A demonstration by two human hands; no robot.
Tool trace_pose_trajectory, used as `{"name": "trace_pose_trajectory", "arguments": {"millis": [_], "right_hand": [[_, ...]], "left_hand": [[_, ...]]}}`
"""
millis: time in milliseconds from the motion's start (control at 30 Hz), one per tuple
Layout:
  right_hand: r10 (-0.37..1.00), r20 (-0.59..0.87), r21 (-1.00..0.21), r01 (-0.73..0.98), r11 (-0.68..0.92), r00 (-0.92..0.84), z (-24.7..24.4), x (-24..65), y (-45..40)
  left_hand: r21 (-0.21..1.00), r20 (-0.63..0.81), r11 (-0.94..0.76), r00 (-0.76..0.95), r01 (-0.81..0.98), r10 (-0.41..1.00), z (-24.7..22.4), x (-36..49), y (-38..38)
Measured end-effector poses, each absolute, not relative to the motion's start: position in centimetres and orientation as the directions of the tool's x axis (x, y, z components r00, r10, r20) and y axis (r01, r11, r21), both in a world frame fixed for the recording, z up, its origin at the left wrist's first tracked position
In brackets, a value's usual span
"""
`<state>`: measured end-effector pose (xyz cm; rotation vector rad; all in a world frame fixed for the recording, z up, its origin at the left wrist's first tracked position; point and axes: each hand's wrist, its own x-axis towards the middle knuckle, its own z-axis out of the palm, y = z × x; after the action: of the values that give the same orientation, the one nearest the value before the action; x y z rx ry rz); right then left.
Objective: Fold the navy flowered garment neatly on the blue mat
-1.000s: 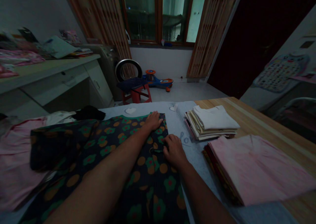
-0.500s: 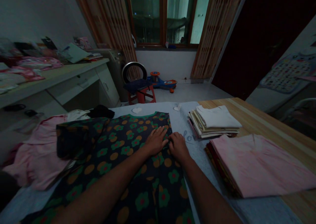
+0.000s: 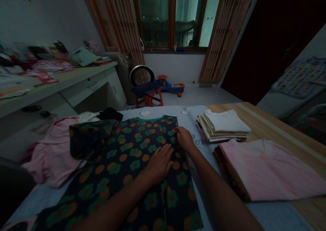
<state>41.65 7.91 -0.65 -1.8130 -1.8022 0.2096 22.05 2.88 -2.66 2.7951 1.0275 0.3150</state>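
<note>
A dark shirt (image 3: pixel 127 163) with green flowers and orange dots lies spread on the pale blue cloth, its neckline at the far end. One sleeve sticks out to the left, while the right side is folded inward. Flat on the shirt's middle rests my left hand (image 3: pixel 160 163), its fingers stretched out. My right hand (image 3: pixel 184 138) is closed at the far right edge of the shirt, thumb and fingertips pinching the fabric near the shoulder.
To the right are a stack of folded white and beige clothes (image 3: pixel 226 126) and a folded pink garment (image 3: pixel 267 170) on darker ones. Crumpled pink clothing (image 3: pixel 54 153) hangs at the left edge. Beyond stand a red stool (image 3: pixel 150 98) and a cluttered desk (image 3: pixel 102 70).
My left hand has slid nearer to me down the shirt. My right hand has moved away, up the right edge toward the shoulder. The view has shifted slightly.
</note>
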Motion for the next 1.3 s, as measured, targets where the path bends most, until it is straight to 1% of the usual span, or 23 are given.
{"name": "trace_pose_trajectory", "arguments": {"millis": [67, 133, 233, 333, 533, 900, 1033, 1133, 1300], "right_hand": [[0.965, 0.257, -0.415, 0.896, 0.159, -0.052, -0.9, 40.7, 8.9], [0.967, 0.204, -0.345, 0.914, 0.214, -0.150, -1.6, 40.0, 9.5], [0.971, 0.128, -0.280, 0.932, 0.230, -0.201, -2.9, 39.7, 9.7], [0.973, 0.110, -0.252, 0.941, 0.224, -0.202, -3.5, 39.9, 10.0], [0.982, 0.091, -0.218, 0.959, 0.182, -0.165, -3.0, 39.9, 11.9], [0.994, 0.033, -0.176, 0.978, 0.109, -0.105, -2.4, 39.4, 14.8], [0.982, 0.044, -0.178, 0.966, 0.190, -0.185, -2.2, 38.9, 14.8], [0.965, 0.047, -0.198, 0.945, 0.261, -0.257, -2.6, 39.0, 15.1], [0.965, 0.062, -0.193, 0.946, 0.261, -0.254, -3.2, 39.7, 16.6]], "left_hand": [[0.215, 0.169, -0.754, 0.737, 0.621, 0.655, -2.9, 22.0, 2.6], [0.223, 0.201, -0.755, 0.729, 0.616, 0.654, -3.1, 22.1, 2.6], [0.247, 0.229, -0.749, 0.714, 0.615, 0.662, -3.1, 22.1, 2.6], [0.271, 0.240, -0.747, 0.709, 0.607, 0.663, -3.0, 22.1, 2.5], [0.284, 0.273, -0.745, 0.694, 0.604, 0.666, -2.9, 22.1, 2.4], [0.315, 0.267, -0.730, 0.681, 0.607, 0.682, -3.1, 22.0, 2.3], [0.328, 0.284, -0.695, 0.635, 0.640, 0.719, -3.4, 21.8, 2.3], [0.325, 0.265, -0.677, 0.624, 0.660, 0.735, -3.2, 21.8, 2.4], [0.317, 0.248, -0.688, 0.644, 0.652, 0.724, -2.7, 21.8, 2.4]]}}
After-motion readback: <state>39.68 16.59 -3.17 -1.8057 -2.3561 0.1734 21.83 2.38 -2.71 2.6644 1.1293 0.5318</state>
